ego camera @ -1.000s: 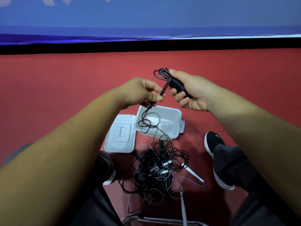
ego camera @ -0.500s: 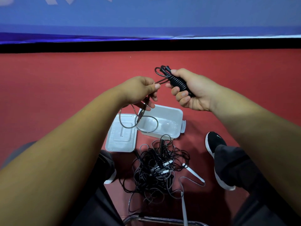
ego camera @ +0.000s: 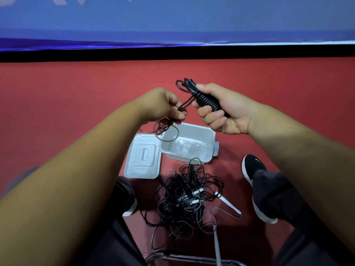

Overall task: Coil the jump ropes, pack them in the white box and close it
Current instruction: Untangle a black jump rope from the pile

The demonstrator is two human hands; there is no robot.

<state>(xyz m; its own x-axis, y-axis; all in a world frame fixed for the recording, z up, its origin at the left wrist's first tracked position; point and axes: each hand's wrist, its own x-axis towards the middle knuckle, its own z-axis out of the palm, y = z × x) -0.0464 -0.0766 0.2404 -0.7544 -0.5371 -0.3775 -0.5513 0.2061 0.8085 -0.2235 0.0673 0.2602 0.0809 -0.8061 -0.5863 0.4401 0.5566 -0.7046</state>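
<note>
Right hand (ego camera: 224, 112), centre frame: fingers curled tight round black jump-rope handles wound in coiled cord (ego camera: 206, 99). Left hand (ego camera: 163, 104): thumb and fingertips pinching the loose cord end (ego camera: 185, 105). Loop dangling below, motion-blurred. Open white plastic box (ego camera: 199, 134) just beneath, flat lid (ego camera: 143, 156) at its left. Tangled black rope pile (ego camera: 184, 198) at lower centre, individual ropes indistinguishable.

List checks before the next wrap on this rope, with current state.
1. Right hand grips wound bundle: ok.
2. Left hand pinches free cord: ok.
3. Free cord's hanging loop apart from tangled pile: ok.
4. White box open: ok.
5. Lid off, lying beside box: ok.
6. Remaining ropes coiled: not ok, all in the tangled pile.
</note>
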